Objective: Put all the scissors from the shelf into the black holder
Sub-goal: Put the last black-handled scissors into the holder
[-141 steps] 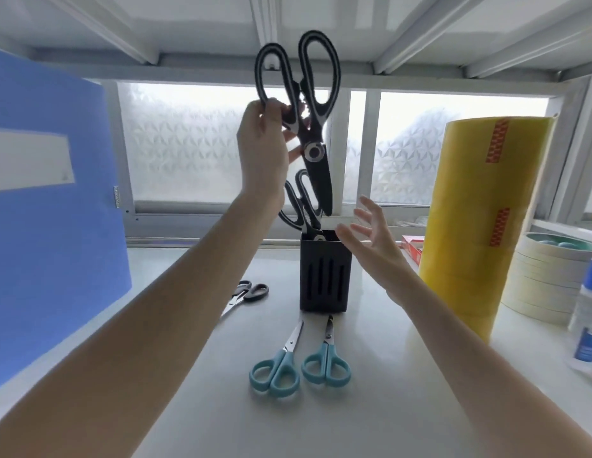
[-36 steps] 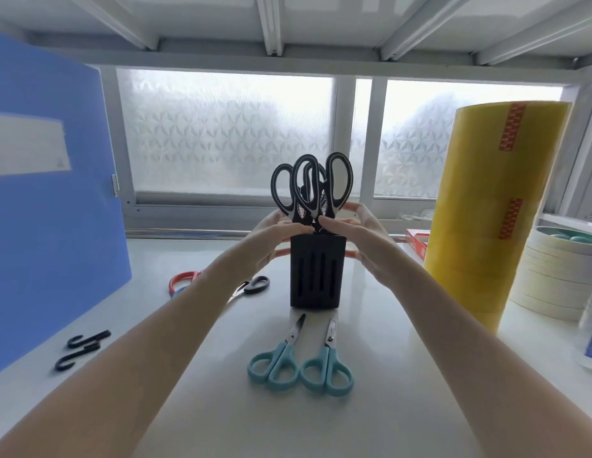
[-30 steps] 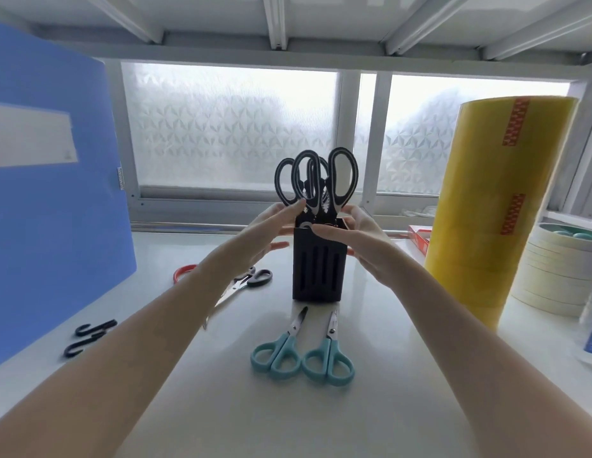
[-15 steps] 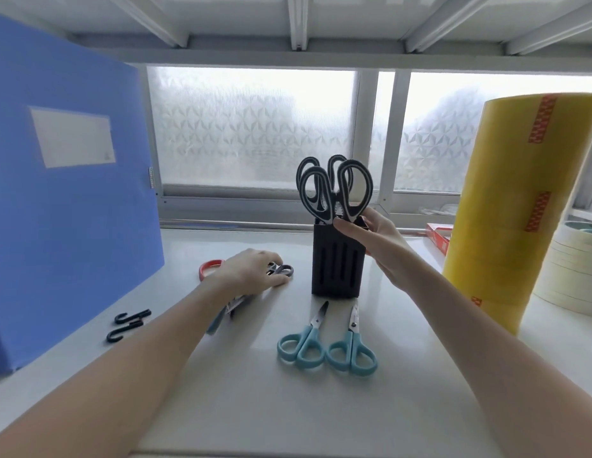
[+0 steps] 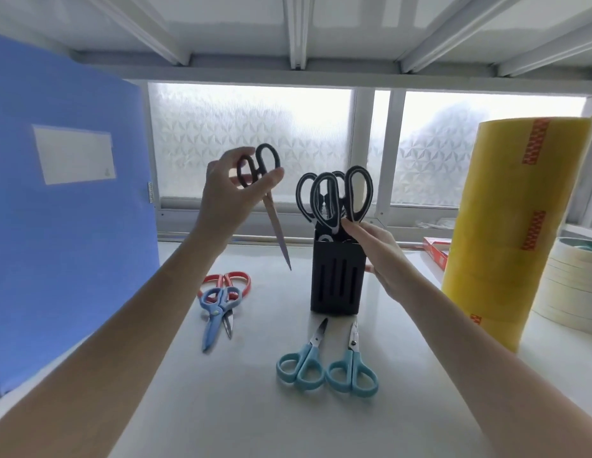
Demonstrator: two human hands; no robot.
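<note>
The black holder (image 5: 336, 285) stands mid-shelf with two big black-handled scissors (image 5: 334, 196) upright in it. My right hand (image 5: 375, 252) grips the holder's right side near its rim. My left hand (image 5: 228, 193) holds slim black-handled scissors (image 5: 268, 200) in the air left of the holder, blades pointing down and to the right. On the shelf lie two teal scissors (image 5: 326, 365) in front of the holder. Blue scissors (image 5: 217, 309) lie over red-handled scissors (image 5: 235, 282) to the left.
A tall blue folder (image 5: 66, 206) stands at the left. A big yellow tape roll (image 5: 516, 223) stands at the right, with a stack of white tape rolls (image 5: 575, 282) and a red box (image 5: 437, 251) beside it. A frosted window closes the back.
My left hand has lifted the slim black-handled scissors off the shelf and raised them beside the holder. My right hand stays on the holder. The view has shifted, showing the blue and red scissors.
</note>
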